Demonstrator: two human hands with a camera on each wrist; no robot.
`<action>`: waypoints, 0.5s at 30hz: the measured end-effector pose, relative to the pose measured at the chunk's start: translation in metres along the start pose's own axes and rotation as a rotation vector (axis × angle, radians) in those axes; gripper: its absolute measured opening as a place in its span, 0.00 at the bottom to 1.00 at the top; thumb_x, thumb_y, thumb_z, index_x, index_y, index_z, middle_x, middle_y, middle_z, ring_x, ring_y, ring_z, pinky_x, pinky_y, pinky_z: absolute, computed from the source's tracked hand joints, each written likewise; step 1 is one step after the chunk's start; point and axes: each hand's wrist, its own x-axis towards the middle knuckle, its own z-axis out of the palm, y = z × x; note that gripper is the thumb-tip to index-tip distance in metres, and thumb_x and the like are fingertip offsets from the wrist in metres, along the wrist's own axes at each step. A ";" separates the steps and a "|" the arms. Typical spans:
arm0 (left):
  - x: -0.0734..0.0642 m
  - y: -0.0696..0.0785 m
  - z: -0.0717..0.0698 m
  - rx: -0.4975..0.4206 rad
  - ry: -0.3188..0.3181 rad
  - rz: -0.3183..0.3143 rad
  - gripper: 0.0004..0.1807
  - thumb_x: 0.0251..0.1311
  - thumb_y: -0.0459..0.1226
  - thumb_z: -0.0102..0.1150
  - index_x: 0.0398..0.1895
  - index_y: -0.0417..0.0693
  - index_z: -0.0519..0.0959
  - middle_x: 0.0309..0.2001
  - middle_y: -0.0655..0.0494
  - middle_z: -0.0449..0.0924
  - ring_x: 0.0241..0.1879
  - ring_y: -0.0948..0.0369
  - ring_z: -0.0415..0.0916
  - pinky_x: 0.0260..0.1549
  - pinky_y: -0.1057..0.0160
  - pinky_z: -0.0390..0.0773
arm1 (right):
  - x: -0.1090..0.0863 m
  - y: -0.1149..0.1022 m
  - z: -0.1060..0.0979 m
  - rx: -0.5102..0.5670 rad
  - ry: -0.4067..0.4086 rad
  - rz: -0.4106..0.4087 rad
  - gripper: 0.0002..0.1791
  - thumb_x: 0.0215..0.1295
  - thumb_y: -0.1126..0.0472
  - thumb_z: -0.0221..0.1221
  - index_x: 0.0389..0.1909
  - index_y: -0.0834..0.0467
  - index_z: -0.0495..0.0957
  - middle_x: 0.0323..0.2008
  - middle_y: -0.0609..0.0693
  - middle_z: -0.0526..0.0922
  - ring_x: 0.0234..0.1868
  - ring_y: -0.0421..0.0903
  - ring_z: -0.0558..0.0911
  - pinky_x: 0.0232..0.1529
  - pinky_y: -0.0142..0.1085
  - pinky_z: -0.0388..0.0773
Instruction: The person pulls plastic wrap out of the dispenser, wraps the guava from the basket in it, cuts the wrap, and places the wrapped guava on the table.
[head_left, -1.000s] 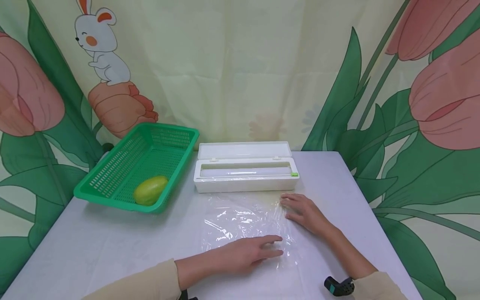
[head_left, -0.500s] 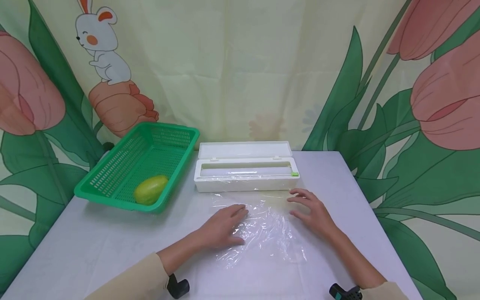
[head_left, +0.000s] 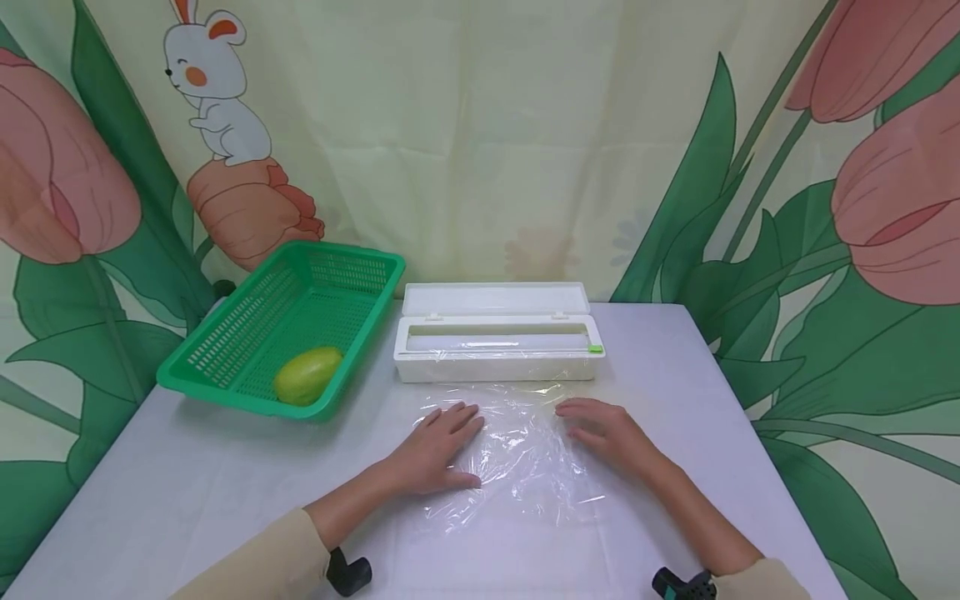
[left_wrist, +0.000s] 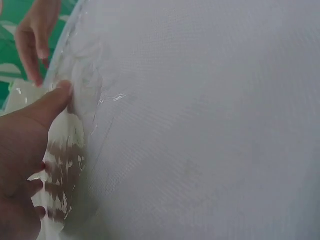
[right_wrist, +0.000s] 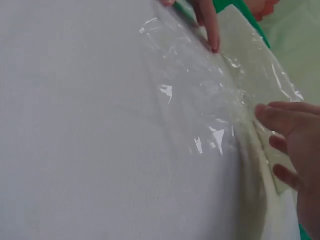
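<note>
A crinkled sheet of clear cling film (head_left: 517,475) lies on the white tablecloth, in front of a white cling film dispenser (head_left: 495,367) whose lid is raised. My left hand (head_left: 431,454) is at the film's left edge with fingers spread and thumb apart; in the left wrist view its thumb (left_wrist: 57,97) meets the film. At the film's right edge is my right hand (head_left: 611,435), fingers extended and slightly bent, with nothing gripped. The right wrist view has the right-hand fingers (right_wrist: 277,117) beside the film, but contact cannot be told.
A green plastic basket (head_left: 225,406) stands at the back left and holds a yellow-green oval melon (head_left: 307,376). The dispenser has a small green slider (head_left: 596,348) at its right end. Behind the table hangs a printed curtain (head_left: 450,150).
My left hand has moved from the front middle, over the film, back to its left side, fingers spreading. My right hand drew slightly away, then returned to the film's right edge.
</note>
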 end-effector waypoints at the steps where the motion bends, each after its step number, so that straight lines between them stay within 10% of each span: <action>1: -0.001 -0.001 0.000 0.002 -0.005 -0.003 0.50 0.54 0.64 0.59 0.75 0.49 0.56 0.76 0.50 0.53 0.76 0.49 0.48 0.73 0.43 0.52 | -0.001 0.001 0.001 -0.040 -0.062 0.031 0.25 0.56 0.58 0.68 0.56 0.55 0.79 0.58 0.49 0.81 0.62 0.52 0.76 0.60 0.47 0.75; 7: -0.004 -0.007 0.002 0.010 -0.044 -0.032 0.53 0.54 0.67 0.56 0.76 0.49 0.51 0.78 0.50 0.47 0.77 0.47 0.44 0.73 0.41 0.50 | -0.010 0.002 0.002 -0.212 -0.325 0.168 0.54 0.45 0.31 0.66 0.72 0.50 0.61 0.74 0.49 0.61 0.75 0.58 0.55 0.72 0.63 0.48; 15: -0.012 -0.017 0.001 0.071 -0.075 -0.052 0.60 0.48 0.70 0.57 0.77 0.48 0.46 0.78 0.53 0.44 0.77 0.49 0.43 0.73 0.44 0.51 | -0.013 0.000 0.000 -0.292 -0.402 0.175 0.65 0.37 0.24 0.64 0.76 0.46 0.50 0.77 0.46 0.51 0.76 0.64 0.46 0.70 0.68 0.41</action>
